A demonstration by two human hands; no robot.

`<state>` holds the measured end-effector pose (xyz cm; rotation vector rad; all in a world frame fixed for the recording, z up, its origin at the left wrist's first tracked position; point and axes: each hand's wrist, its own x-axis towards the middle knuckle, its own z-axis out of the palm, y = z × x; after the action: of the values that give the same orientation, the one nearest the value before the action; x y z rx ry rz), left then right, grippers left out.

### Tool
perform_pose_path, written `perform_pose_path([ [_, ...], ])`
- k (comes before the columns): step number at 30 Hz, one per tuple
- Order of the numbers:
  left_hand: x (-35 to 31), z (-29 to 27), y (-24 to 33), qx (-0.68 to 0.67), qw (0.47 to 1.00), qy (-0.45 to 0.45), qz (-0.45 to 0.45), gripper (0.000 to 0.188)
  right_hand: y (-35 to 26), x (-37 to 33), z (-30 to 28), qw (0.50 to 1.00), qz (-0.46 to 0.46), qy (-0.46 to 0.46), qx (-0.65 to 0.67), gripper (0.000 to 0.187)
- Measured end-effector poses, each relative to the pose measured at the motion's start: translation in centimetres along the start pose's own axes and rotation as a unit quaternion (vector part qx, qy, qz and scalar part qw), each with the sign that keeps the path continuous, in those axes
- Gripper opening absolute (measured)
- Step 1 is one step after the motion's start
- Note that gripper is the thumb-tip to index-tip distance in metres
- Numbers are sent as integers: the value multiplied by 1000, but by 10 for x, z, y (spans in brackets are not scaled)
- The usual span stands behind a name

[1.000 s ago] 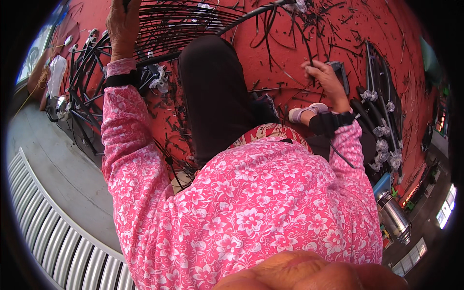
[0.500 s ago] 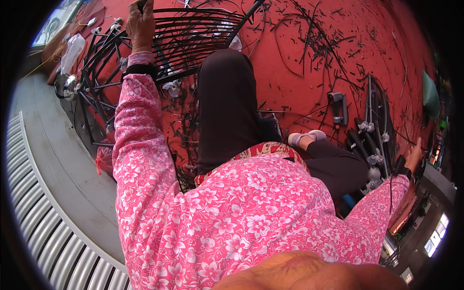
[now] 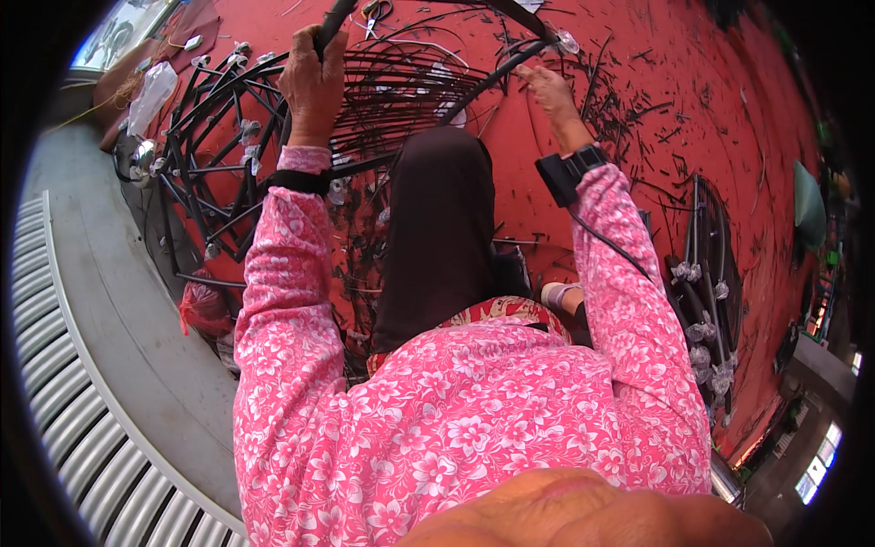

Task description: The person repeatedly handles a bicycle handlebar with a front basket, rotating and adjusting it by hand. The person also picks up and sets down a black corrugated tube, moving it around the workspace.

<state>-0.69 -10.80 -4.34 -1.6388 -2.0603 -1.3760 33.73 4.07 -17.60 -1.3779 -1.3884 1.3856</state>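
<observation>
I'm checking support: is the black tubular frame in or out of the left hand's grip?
In: the left hand curls around the black tubular frame.

The right hand has swung inward beside the black frame.

My sleeve: showing matt cloth. Rack frame: appearing smooth, low-gloss. Side rollers: reflecting as glossy metal. Bag: looking like thin, shiny plastic.
</observation>
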Motion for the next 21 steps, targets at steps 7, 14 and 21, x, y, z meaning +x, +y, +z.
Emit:
perform_pose_path([
  [7,-14,-12,42,-56,998,-17,21,37,-33,24,23,921,59,52,382,15],
  [14,22,33,40,-14,1000,-3,-17,41,-104,-114,-73,949,-23,-180,257,30],
  [21,40,78,43,-1,999,-27,26,41,-237,-241,-200,899,-319,-213,209,77],
])
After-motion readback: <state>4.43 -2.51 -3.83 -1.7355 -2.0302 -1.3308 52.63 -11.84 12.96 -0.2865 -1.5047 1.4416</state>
